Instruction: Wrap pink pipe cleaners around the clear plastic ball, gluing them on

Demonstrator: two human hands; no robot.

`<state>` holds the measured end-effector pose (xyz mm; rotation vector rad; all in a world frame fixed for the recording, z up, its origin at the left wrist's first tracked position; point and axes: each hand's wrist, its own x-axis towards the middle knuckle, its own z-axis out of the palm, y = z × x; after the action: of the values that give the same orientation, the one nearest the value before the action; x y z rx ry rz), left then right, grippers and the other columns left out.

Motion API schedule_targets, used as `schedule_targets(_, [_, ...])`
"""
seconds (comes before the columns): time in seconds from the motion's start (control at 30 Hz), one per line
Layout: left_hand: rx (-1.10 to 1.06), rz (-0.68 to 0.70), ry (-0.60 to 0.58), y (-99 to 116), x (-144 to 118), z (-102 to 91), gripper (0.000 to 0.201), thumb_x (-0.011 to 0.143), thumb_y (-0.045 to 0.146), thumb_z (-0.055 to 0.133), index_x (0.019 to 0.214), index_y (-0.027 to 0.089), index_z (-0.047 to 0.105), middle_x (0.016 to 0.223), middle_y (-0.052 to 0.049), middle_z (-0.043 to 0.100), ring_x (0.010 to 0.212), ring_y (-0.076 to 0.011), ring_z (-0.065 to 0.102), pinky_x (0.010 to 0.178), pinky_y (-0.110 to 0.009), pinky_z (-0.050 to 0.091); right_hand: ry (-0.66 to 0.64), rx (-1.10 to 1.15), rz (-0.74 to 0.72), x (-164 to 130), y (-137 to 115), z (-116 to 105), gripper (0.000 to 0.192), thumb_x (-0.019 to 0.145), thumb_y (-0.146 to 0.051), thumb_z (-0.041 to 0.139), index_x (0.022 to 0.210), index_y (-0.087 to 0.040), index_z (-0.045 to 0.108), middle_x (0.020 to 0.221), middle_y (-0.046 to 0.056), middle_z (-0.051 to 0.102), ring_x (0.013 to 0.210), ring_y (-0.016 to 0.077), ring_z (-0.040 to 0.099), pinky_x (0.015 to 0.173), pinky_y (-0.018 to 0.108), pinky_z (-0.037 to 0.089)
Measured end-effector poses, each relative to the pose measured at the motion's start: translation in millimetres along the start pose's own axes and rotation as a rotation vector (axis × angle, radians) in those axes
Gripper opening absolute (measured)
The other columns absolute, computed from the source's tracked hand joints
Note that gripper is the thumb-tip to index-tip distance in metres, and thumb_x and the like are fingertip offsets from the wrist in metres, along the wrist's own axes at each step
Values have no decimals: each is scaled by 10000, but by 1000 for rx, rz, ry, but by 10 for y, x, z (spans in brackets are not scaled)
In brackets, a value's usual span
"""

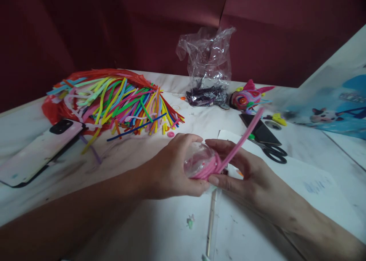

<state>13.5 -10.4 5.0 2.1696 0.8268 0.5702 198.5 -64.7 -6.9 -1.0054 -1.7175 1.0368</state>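
1. I see the left hand (168,169) cupped palm-in around one clear ball (198,160), its fingers curled over the top and thumb underneath.
2. The right hand (240,173) meets it from the other side, fingers pinching one pink pipe cleaner (243,141) wound against the ball, its free end slanting up.
3. The ball sits over the table (160,230), in front of the pile of pipe cleaners (120,101).
4. Right of the ball: one pair of scissors (273,151). Left of the pile: one phone (40,150).

Pile of colourful pipe cleaners (120,101), phone (40,150), scissors (273,151), plastic bag (207,66)
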Motion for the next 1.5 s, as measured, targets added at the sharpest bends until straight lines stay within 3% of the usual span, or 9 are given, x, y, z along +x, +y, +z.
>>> schedule_targets(0.3, [35,-14,-88,27,-13,-113,802,617,365,679,1276,128,289,1286,-143,385,1175,-269,406,970,-390,369,21,31,31,-3,-10,28,397,905,-270,642,1230,-129,463,1090,45,378,1012,145,416,835,82,445])
schedule_targets(0.53, [-22,-18,-18,-15,-10,-80,745,599,312,695,1241,151,352,1262,-110,426,1154,-259,430,968,-379,374,40,31,2,-2,47,19,388,887,-285,665,1204,-128,504,1075,49,388,1009,151,417,860,104,433])
schedule_targets(0.73, [-168,-77,-65,-95,-6,-97,741,617,290,694,1249,174,326,1257,-110,450,1070,-255,510,810,-329,479,16,37,31,32,9,-23,359,879,-281,634,1133,-61,508,1054,87,398,979,184,436,862,173,451])
schedule_targets(0.97, [-206,-60,-44,-113,53,-142,642,622,282,696,1177,168,393,1048,-46,567,966,-235,557,826,-359,460,75,17,21,51,44,-79,330,897,-307,586,1067,-35,507,933,106,436,753,174,507,573,146,498])
schedule_targets(1.17, [-198,-78,-66,-103,46,-121,646,638,282,692,1186,190,363,1140,-64,518,1035,-238,526,871,-370,439,125,-120,-13,24,17,-48,308,870,-292,631,1079,-76,561,964,56,438,910,167,471,833,170,469])
schedule_targets(1.27, [-214,-80,-52,-94,25,-87,708,619,268,708,1213,185,333,1215,-86,470,1079,-238,502,882,-350,441,145,-180,-25,12,-11,-24,305,871,-298,625,1080,-84,564,967,46,437,897,150,472,818,143,468])
schedule_targets(1.4, [-279,-107,-85,-74,5,-55,697,639,272,688,1223,207,314,1166,-81,503,1006,-240,550,736,-315,508,148,-245,-32,-9,-38,-15,290,873,-314,598,1064,-99,568,952,30,440,866,130,475,823,125,454])
schedule_targets(1.5, [-235,-105,-46,-45,-10,-42,720,614,275,700,1226,188,330,1225,-101,461,1071,-260,511,790,-328,493,159,-277,-23,-26,-64,-7,289,875,-336,584,1044,-102,564,919,20,444,831,118,477,833,113,448])
